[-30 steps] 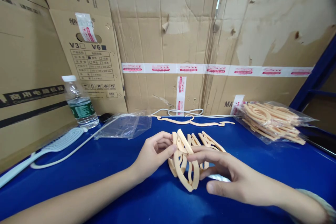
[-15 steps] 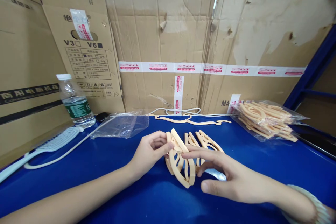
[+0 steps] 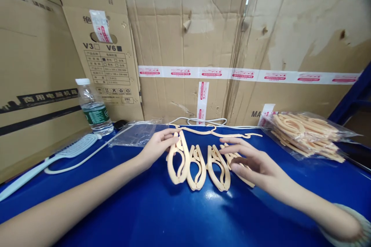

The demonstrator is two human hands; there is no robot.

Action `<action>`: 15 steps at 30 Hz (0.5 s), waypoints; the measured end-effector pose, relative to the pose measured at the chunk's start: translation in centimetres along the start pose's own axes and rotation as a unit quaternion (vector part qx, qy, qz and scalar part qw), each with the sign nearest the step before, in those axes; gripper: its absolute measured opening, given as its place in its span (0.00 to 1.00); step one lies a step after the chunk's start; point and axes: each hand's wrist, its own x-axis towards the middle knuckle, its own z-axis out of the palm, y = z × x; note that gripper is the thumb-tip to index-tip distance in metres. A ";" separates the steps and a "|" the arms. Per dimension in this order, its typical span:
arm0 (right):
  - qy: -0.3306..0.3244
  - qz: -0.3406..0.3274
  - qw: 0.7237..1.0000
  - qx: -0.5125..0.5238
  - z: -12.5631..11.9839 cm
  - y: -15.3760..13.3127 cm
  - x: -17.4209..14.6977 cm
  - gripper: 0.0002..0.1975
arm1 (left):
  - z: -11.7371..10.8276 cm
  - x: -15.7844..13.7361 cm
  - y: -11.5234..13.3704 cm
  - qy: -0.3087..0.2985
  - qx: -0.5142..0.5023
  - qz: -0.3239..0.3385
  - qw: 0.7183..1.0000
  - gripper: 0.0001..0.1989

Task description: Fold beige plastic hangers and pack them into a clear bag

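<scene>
Folded hanger clamped in grip of left hand. Right hand: grip apart, near rightmost hanger. Clear bag contains beige hangers; bottle, liquid.

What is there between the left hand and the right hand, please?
In the head view: four folded beige hangers in a row. The left hand holds the leftmost hanger; the right hand overlaps the rightmost one.
</scene>
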 end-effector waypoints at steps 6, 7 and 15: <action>0.097 0.013 0.994 -0.043 -1.6 2.0 1.1 0.15 | 0.1 -0.1 -1.8 0.018 0.158 0.024 0.987 0.12; 0.105 0.018 0.993 -0.049 -1.8 2.2 1.2 0.16 | 0.2 -0.3 -2.0 0.025 0.190 0.029 0.981 0.11; 0.122 0.012 0.990 -0.068 -1.8 2.8 1.6 0.15 | 1.1 -1.7 -1.2 0.045 0.395 0.043 0.916 0.12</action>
